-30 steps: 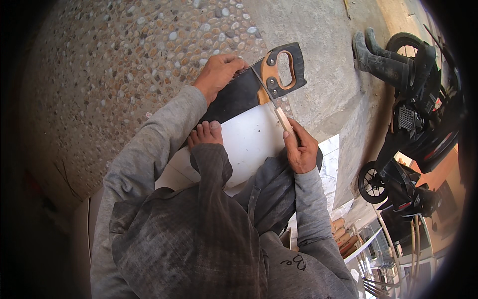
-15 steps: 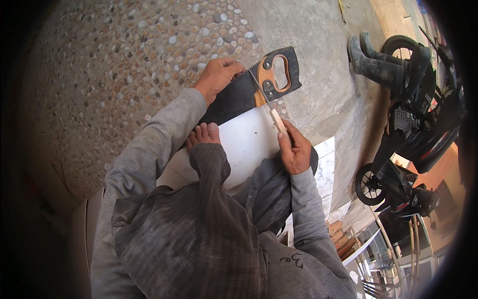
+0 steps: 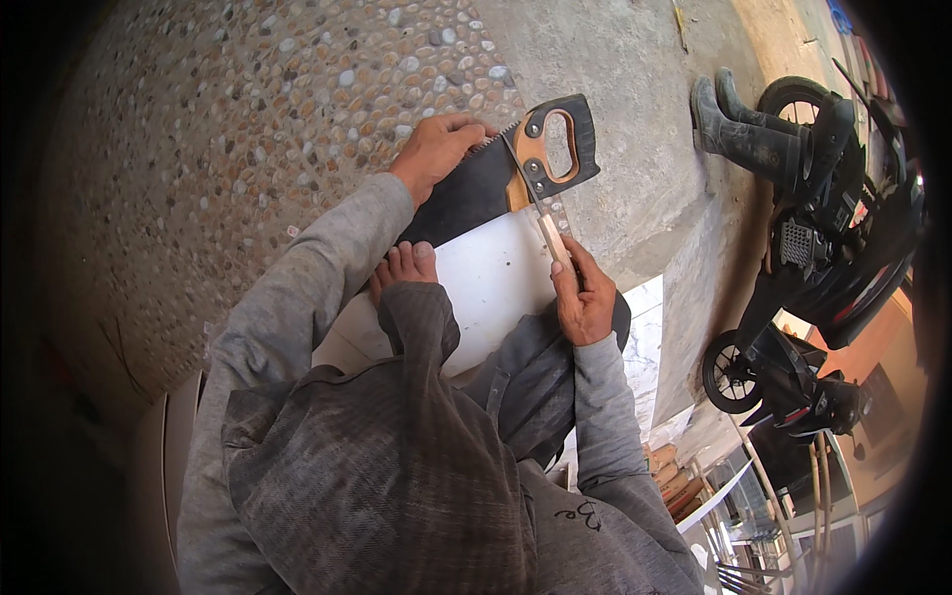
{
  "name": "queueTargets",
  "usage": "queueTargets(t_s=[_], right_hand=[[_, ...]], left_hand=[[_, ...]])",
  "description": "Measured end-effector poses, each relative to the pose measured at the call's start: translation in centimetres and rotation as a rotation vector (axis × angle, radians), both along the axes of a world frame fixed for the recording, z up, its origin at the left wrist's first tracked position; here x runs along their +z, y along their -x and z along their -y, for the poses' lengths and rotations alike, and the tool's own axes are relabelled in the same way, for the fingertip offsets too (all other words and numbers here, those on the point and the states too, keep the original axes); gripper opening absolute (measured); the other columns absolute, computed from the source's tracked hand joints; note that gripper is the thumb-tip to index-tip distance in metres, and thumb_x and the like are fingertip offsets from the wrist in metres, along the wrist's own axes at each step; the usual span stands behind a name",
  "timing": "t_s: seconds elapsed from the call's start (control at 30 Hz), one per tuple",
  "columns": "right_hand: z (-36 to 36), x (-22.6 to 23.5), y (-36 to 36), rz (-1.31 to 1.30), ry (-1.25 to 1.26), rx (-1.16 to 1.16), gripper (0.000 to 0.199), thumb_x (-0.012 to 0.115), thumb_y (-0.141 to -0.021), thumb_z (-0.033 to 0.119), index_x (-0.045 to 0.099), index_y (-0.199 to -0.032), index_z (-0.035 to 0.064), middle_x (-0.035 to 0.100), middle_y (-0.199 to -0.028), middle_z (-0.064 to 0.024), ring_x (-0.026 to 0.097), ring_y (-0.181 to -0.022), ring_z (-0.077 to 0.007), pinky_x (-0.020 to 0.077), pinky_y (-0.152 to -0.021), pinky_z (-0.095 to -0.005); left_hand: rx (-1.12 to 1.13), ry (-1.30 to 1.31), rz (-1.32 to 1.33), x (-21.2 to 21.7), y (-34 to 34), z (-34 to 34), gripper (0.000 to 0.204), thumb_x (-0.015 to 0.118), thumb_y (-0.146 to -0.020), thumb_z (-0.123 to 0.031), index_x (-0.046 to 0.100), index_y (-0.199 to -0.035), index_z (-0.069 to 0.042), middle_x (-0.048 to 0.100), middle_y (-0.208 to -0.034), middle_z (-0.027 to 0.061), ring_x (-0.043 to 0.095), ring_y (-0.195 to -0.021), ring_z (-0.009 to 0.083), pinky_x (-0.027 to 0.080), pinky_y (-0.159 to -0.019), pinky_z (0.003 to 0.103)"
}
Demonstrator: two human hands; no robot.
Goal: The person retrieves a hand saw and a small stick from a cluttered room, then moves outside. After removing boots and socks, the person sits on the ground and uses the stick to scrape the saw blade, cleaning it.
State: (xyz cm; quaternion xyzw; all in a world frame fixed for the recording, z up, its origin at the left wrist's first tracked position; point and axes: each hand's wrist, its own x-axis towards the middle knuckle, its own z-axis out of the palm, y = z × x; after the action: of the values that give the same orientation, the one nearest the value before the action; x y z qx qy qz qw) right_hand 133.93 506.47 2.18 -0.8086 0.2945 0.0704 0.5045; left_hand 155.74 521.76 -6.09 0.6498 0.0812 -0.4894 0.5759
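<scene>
My left hand [image 3: 433, 154] presses down on the dark blade of a hand saw [image 3: 516, 174] that lies flat across the far edge of a white board [image 3: 491, 283]. The saw has a black and orange handle. My right hand [image 3: 583, 297] grips a thin tool with a pale wooden handle [image 3: 553, 238]; its narrow metal tip runs along the saw blade's edge near the handle. A bare foot [image 3: 402, 268] rests on the board, with my knee bent over it.
The ground is pebbled concrete [image 3: 248, 129] on the left and smooth grey concrete [image 3: 635, 89] at the back. A pair of dark rubber boots [image 3: 744, 139] and a parked motorbike [image 3: 823, 258] stand to the right. Stacked wood pieces [image 3: 669, 476] lie lower right.
My right hand has slid a little nearer to me along the saw's edge with the thin tool. My left hand stays on the blade.
</scene>
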Motion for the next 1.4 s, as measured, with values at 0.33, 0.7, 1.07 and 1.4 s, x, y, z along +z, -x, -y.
queueTargets(t_s=[0.33,0.7,1.07,1.4], right_hand=[[-0.1,0.3,-0.3,-0.002,-0.002,0.016,0.035,0.06,-0.091,0.009,0.057,-0.122,-0.0061,0.067,-0.104,-0.0229,0.067,-0.096,-0.0258,0.0517,-0.082,-0.0316],[0.0,0.2,-0.1,-0.007,0.0,-0.016,0.034,0.06,-0.091,0.008,0.057,-0.122,-0.0062,0.067,-0.106,-0.0216,0.067,-0.097,-0.0252,0.0511,-0.084,-0.0315],[0.3,1.1,-0.7,-0.009,0.001,0.021,0.033,0.059,-0.091,0.008,0.057,-0.121,-0.006,0.067,-0.104,-0.0224,0.067,-0.096,-0.0253,0.0512,-0.082,-0.0318],[0.6,0.6,-0.5,0.034,0.055,0.066,0.034,0.057,-0.094,0.011,0.057,-0.124,-0.0034,0.067,-0.092,-0.0125,0.06,-0.077,-0.0131,0.0485,-0.068,-0.0256]], left_hand=[[0.0,0.046,-0.02,-0.6,-0.2,0.0,0.029,0.053,-0.093,-0.021,0.068,-0.104,0.001,0.064,-0.09,0.0063,0.058,-0.087,0.0142,0.047,-0.082,0.026],[0.004,0.061,-0.021,-0.8,-0.2,0.1,0.03,0.051,-0.093,-0.022,0.068,-0.105,0.0,0.064,-0.091,0.0067,0.057,-0.087,0.0144,0.047,-0.082,0.027],[-0.002,0.1,-0.011,-1.2,-0.2,0.2,0.032,0.05,-0.093,-0.023,0.068,-0.106,0.001,0.064,-0.091,0.0071,0.058,-0.089,0.0154,0.047,-0.084,0.028],[0.041,0.101,-0.05,-1.2,-0.1,0.4,0.031,0.05,-0.094,-0.022,0.068,-0.103,0.001,0.065,-0.093,0.0081,0.059,-0.087,0.0145,0.05,-0.081,0.027]])
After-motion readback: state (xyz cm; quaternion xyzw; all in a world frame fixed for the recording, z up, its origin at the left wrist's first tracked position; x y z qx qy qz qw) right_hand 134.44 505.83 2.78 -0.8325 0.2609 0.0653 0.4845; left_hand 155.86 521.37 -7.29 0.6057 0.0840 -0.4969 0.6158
